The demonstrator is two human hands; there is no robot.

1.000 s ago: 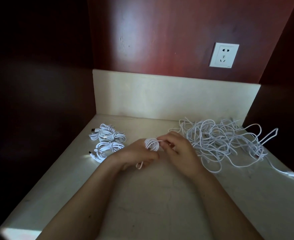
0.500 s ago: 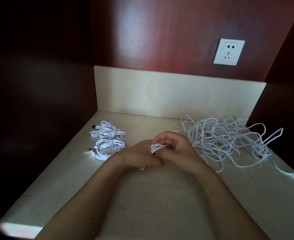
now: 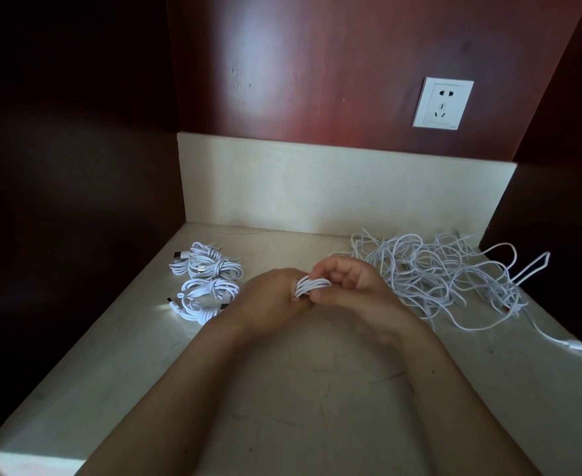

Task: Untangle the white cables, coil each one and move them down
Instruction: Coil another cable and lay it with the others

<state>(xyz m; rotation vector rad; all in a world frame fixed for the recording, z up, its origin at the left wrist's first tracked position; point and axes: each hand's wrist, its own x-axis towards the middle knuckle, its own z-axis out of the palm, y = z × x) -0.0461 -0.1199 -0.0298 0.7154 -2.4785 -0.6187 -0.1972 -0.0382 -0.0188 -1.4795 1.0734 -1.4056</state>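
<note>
Small coil (image 3: 311, 285): our left hand (image 3: 269, 297) and right hand (image 3: 351, 290) both curled tight round it; dangling tail gone since earlier, wrap nearly done. Tangle (image 3: 437, 269) at 2 o'clock remains.

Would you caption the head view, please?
Left hand and right hand grip a cable coil; finished coils left, tangle right.
</note>
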